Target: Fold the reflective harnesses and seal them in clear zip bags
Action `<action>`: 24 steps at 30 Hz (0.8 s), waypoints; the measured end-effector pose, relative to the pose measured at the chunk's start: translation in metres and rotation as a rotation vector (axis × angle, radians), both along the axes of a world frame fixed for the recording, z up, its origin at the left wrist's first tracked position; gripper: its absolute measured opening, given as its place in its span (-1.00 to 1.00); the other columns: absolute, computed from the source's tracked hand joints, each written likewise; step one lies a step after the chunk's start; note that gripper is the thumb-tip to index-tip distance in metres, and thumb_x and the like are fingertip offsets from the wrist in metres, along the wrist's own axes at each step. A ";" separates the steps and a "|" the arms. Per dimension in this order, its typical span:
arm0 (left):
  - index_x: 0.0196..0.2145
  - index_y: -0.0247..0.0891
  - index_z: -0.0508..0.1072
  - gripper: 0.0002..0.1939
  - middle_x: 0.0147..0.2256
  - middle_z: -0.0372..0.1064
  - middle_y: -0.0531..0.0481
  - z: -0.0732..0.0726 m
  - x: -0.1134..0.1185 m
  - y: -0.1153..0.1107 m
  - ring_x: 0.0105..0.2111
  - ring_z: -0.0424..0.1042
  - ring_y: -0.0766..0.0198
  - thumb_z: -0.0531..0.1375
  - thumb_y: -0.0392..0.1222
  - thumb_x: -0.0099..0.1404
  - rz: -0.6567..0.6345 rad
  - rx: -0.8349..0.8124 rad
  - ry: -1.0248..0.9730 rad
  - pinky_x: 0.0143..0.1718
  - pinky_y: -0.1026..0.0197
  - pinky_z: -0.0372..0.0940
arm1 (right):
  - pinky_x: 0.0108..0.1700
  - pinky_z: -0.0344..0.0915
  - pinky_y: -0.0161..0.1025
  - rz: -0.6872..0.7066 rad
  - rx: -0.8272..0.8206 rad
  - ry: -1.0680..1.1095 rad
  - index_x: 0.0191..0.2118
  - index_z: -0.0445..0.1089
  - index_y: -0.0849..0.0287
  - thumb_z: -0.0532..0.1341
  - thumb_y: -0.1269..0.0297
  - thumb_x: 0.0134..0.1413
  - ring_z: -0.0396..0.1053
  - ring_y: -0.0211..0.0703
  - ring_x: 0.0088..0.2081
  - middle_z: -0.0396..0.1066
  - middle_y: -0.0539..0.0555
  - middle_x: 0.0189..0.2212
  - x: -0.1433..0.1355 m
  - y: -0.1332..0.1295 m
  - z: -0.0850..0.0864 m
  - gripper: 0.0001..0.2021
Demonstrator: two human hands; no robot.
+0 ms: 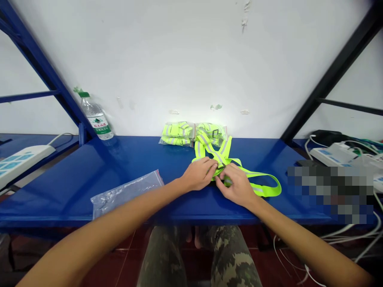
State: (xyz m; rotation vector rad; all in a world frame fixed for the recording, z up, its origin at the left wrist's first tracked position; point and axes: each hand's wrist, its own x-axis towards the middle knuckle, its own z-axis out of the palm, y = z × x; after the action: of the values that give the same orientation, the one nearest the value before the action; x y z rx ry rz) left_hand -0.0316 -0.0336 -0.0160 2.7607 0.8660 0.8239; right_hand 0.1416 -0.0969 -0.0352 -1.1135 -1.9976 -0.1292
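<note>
A neon-yellow reflective harness (214, 150) with grey stripes lies spread on the blue table in front of me. My left hand (201, 173) pinches its straps near the middle, where they cross. Close beside it, my right hand (236, 182) is closed on the same harness, its fingertips bent around the strap by a small dark buckle. One loop of the strap (273, 184) trails off to the right of my right hand. Fingers partly cover the spot where both hands meet. An opened clear plastic bag (125, 192) lies flat by my left forearm.
Two clear packs of folded yellow harnesses (177, 133) stand against the wall. A water bottle (97, 118) is at the back left. Power strips (25, 159) and tangled white cables (366, 239) lie at the sides. Blue table (143, 157) ends before my knees.
</note>
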 end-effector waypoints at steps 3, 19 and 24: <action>-0.08 -0.24 0.42 -0.64 -0.15 0.46 -0.10 -0.008 -0.001 -0.001 -0.15 0.45 0.17 -0.13 -0.12 0.49 0.033 -0.002 0.037 -0.11 0.14 0.33 | -0.02 0.38 0.04 -0.040 0.108 -0.052 -0.06 0.35 0.27 0.24 0.32 0.10 0.37 0.10 -0.03 0.43 0.29 -0.10 0.000 -0.005 0.001 -0.72; 0.14 -0.31 0.36 -0.55 -0.04 0.45 -0.16 -0.012 -0.003 -0.001 -0.06 0.36 0.05 0.03 -0.11 0.37 -0.004 0.132 0.130 0.00 0.03 0.28 | 0.06 0.41 0.04 0.110 -0.085 -0.279 -0.09 0.47 0.16 0.10 0.31 0.30 0.43 0.02 0.01 0.50 0.20 -0.09 0.022 0.006 -0.001 -0.78; 0.23 -0.19 0.30 -0.53 -0.05 0.39 -0.15 -0.007 -0.001 0.002 -0.09 0.31 0.12 -0.13 -0.06 0.49 -0.071 0.158 0.236 0.02 0.06 0.22 | 0.26 0.22 0.10 0.097 -0.075 -0.420 0.12 0.39 0.14 0.10 0.33 0.26 0.21 0.06 0.25 0.39 0.15 0.13 0.042 -0.001 0.007 -0.65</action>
State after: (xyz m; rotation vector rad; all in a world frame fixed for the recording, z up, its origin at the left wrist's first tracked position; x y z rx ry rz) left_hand -0.0328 -0.0317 -0.0230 3.0544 0.7630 0.5860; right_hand 0.1833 -0.0981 -0.0283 -1.1002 -2.4423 -0.2561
